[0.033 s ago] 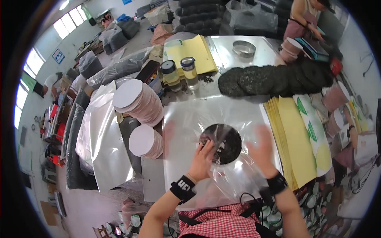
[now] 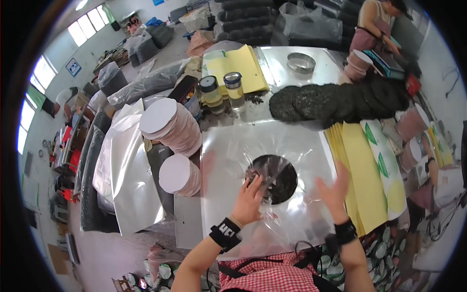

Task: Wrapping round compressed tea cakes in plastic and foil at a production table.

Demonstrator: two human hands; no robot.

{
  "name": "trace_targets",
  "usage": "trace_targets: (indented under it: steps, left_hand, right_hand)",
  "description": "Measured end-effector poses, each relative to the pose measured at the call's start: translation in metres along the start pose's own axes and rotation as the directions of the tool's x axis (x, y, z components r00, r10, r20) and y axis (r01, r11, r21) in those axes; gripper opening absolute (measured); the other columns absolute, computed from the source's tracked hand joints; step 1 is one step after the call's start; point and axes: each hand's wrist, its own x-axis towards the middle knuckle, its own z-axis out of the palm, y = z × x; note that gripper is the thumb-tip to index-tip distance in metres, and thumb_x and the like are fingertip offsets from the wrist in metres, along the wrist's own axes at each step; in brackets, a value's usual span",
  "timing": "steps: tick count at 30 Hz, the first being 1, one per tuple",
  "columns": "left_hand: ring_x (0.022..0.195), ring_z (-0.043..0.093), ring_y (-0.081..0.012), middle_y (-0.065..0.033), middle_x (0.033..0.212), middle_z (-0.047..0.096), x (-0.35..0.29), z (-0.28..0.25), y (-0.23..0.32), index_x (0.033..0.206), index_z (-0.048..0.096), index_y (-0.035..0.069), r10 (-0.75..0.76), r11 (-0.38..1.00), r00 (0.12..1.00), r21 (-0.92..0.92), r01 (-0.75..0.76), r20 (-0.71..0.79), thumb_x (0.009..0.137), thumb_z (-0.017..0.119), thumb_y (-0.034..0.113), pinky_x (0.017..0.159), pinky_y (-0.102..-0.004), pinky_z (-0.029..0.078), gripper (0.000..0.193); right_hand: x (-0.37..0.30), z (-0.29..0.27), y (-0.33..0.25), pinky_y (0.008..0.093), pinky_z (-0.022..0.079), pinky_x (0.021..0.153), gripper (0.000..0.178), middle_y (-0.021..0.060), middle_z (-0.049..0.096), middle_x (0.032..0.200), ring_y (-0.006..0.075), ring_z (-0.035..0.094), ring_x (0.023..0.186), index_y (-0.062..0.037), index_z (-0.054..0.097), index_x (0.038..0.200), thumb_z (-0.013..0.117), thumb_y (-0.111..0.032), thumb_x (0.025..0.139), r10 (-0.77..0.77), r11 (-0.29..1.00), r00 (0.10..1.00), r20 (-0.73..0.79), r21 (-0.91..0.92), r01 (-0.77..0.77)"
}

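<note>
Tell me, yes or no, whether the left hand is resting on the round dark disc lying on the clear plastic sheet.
Yes: the left hand lies on the near-left edge of the round dark disc on the clear plastic sheet.

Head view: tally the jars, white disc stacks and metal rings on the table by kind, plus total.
Glass jars: 2 (dark-lidded jar, silver-lidded jar)
White disc stacks: 2 (larger stack, smaller stack)
Metal ring: 1
Total: 5

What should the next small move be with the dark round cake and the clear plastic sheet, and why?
Probably bring the right hand down onto the clear plastic sheet and fold its near-right edge over the dark round pressed cake. The left hand already presses the film at the cake's left rim, while the right hand hovers open and blurred above the sheet, which lies mostly flat.
</note>
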Motion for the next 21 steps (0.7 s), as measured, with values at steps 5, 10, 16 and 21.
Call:
trace_targets:
  steps: [5,10,16,21]
  left_hand:
    - [0.132,0.046,-0.0398,-0.0201,0.131,0.055,0.005,0.012,0.009,0.094,0.066,0.005,-0.112,0.993,0.993,-0.026,0.111,-0.039,0.072,0.075,0.060,0.113,-0.0545,0.025,0.060]
    - [0.121,0.056,-0.0297,-0.0107,0.116,0.065,0.005,0.026,0.015,0.071,0.061,0.006,-0.290,0.949,0.949,-0.170,0.267,-0.126,0.080,0.075,0.030,0.112,-0.0507,0.028,0.029]
    - [0.104,0.058,-0.0296,-0.0074,0.100,0.059,0.014,0.017,0.027,0.109,0.056,0.007,-0.374,0.927,0.924,-0.074,0.368,-0.085,0.080,0.074,0.017,0.110,-0.0460,0.031,0.036]
    - [0.117,0.051,-0.0236,-0.0129,0.126,0.051,0.006,0.002,0.002,0.124,0.051,0.004,-0.710,0.399,0.667,-0.909,0.120,-0.224,0.079,0.073,0.016,0.108,-0.0401,0.035,0.051]
  right_hand:
    - [0.005,-0.060,0.098,0.0265,0.048,0.072,0.033,0.0063,0.066,0.083,0.0120,0.064,0.075,0.0021,0.065,0.105,0.077,-0.017,0.081,0.295,0.125,0.554,0.778,0.543,-0.830]
    - [-0.052,-0.017,0.156,0.0341,0.050,0.088,0.053,0.0118,0.064,0.108,0.0207,0.063,0.103,0.0030,0.061,0.118,0.084,-0.018,0.074,0.398,0.564,0.780,0.483,0.542,-0.623]
    - [-0.017,0.060,-0.077,0.0459,0.041,0.108,0.082,0.0221,0.051,0.138,0.0361,0.048,0.131,0.0024,0.048,0.136,0.088,-0.020,0.069,0.121,0.730,0.962,0.245,0.635,-0.253]
    - [-0.026,0.082,-0.081,0.0457,0.049,0.095,0.052,0.0203,0.060,0.124,0.0389,0.058,0.115,-0.0025,0.059,0.124,0.074,-0.009,0.075,-0.355,0.803,0.926,0.127,0.549,0.232]
